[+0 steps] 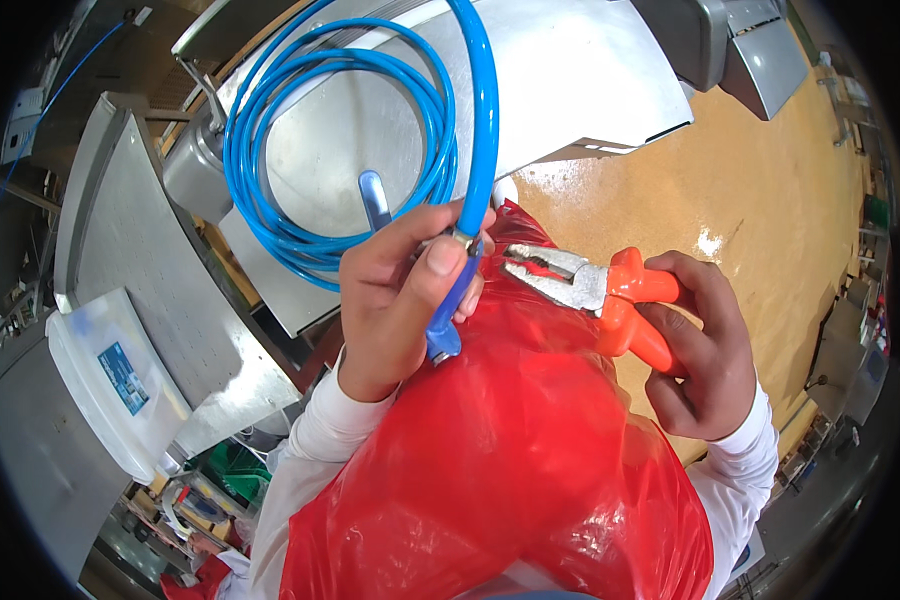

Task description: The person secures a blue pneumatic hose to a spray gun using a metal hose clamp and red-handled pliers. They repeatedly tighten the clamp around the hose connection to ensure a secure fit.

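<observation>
My left hand [395, 295] is closed around the end of a blue hose [480, 130], where a small brass-coloured metal collar joins it to a blue fitting [450, 310]. That fitting points down, its lower tip showing below my fingers; its exact kind is partly hidden by the hand. My right hand [705, 345] grips a pair of combination pliers [570, 280] by the orange handles. The plier jaws are slightly apart, aimed left toward the hose end but not touching it. Behind my left hand, the rest of the hose lies in several loops [245, 150].
A metal worktop [590, 70] stands ahead, with a blue strip-like object [373, 198] inside the coil. At left are a curved metal surface [140, 260] and a white plastic bin [110, 385]. A wet tan floor [760, 190] lies to the right. I wear a red apron [500, 440].
</observation>
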